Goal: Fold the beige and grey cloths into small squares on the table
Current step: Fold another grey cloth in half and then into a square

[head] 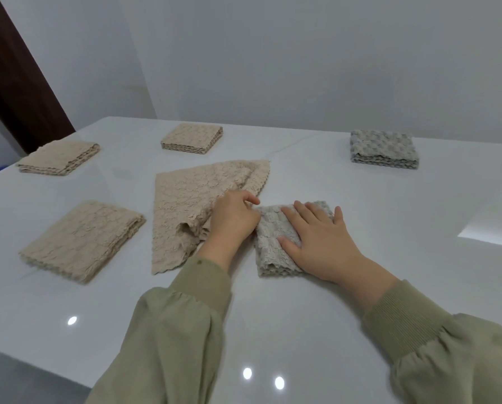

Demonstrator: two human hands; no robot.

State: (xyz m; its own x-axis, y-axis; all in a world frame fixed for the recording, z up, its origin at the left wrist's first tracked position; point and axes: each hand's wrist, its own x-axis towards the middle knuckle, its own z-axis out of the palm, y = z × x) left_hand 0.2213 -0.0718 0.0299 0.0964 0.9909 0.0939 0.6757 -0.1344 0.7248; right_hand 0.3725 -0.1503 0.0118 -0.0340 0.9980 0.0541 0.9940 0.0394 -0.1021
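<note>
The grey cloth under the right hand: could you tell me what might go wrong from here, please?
The right hand presses flat on the folded grey cloth; once it lifts, the thick layers may spring open.
The left hand lies on the half-folded beige cloth, whose near edge is already rumpled; pulling away could drag it further askew.
</note>
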